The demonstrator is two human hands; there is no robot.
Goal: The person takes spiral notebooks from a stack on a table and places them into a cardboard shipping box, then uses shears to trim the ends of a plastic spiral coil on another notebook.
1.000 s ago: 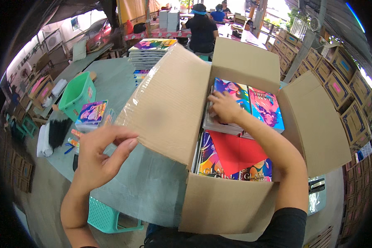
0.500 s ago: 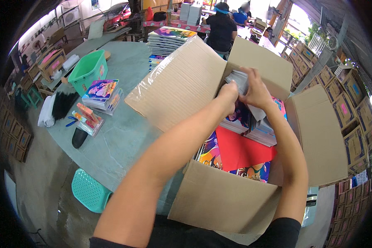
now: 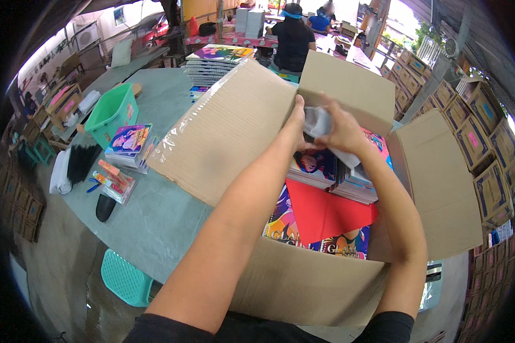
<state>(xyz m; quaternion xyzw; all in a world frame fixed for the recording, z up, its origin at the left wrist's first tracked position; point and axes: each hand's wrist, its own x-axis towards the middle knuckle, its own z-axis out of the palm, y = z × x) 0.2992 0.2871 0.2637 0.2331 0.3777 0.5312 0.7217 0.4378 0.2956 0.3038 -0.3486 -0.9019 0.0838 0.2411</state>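
An open cardboard box (image 3: pixel 320 280) stands on the table in front of me, with colourful notebooks (image 3: pixel 312 166) stacked in it. Deep in its far left part, my left hand (image 3: pixel 297 128) grips the left side of a pale grey-white stack of notebooks (image 3: pixel 316 122), thumb pointing up. On the other side of that stack, my right hand (image 3: pixel 340 130) curls around it, its fingers smeared by motion. A red sheet (image 3: pixel 326 214) lies nearer to me, over notebooks with bright printed covers (image 3: pixel 349 243). Both hands partly hide the held stack.
To the left on the grey-green table (image 3: pixel 171 188) are a small notebook pile (image 3: pixel 129 143), a green basket (image 3: pixel 111 117) and a clear holder (image 3: pixel 117 186). A taller notebook stack (image 3: pixel 214 66) stands behind the box flap. A green stool (image 3: pixel 126 277) is below; cartons (image 3: pixel 489 166) line the right.
The view has shifted, so the box sits slightly left and lower. My left hand has opened from a bent fist-like hold to thumb-up against the stack; my right hand keeps moving around it.
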